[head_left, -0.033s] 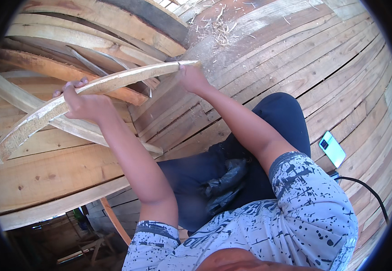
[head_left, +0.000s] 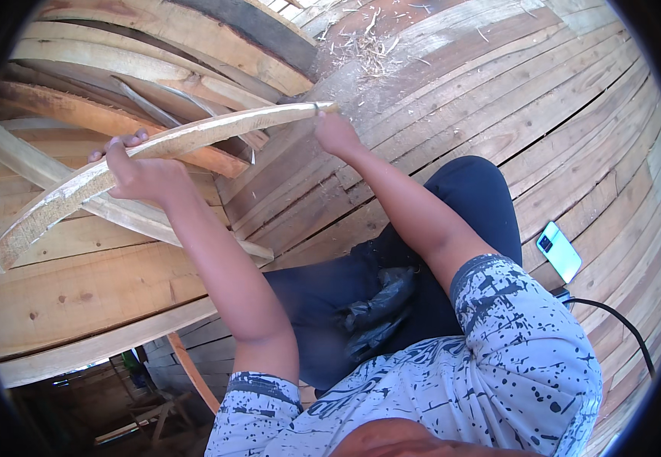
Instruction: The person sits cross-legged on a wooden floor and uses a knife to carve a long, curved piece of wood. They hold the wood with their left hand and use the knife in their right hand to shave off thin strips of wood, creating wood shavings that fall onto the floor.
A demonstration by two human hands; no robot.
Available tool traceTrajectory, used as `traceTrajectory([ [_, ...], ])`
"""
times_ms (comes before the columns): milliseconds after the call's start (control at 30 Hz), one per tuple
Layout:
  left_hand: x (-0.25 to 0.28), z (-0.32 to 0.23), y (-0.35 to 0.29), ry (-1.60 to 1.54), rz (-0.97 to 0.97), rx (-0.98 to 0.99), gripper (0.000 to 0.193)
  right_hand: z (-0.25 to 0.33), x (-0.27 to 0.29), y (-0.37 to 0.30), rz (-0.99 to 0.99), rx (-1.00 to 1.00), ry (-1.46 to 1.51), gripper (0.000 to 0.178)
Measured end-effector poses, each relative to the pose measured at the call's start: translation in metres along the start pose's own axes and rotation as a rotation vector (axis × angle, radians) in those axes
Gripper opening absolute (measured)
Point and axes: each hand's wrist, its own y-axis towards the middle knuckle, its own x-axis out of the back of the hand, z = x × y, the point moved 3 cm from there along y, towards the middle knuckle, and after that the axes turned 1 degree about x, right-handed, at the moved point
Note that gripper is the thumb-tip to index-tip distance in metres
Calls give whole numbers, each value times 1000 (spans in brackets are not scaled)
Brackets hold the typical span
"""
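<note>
Pale, rough-edged wood on the curved plank (head_left: 208, 133), held across the orange-brown plank (head_left: 79, 110), could splinter into the left hand (head_left: 146, 177) wrapped round it or the right hand (head_left: 336, 135), bunched at its far end, hold unclear, should either slide.

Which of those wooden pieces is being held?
The curved strip on top: left hand gripping it, right hand at its far end; no hand grips the other pieces.

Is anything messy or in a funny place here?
Yes. Wood shavings lie scattered on the planks near the top, like an unswept mess. A light blue phone lies on the planks at right, which seems odd because someone might step on it.
</note>
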Motion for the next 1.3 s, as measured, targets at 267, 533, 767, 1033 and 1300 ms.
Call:
traceTrajectory([
  [267,6,7,9,-5,50,-1,45,1,-3,9,-26,-14,-7,51],
  [533,6,4,4,-45,22,13,44,-17,1,10,-31,-165,-53,51],
  [767,1,-1,0,-51,55,13,42,-3,3,5,12,-44,-89,48],
  [1033,-1,-2,-4,-48,31,18,45,-40,9,2,125,-195,-206,45],
  [1300,7,7,10,64,-42,-6,43,-7,3,9,32,-128,40,57],
])
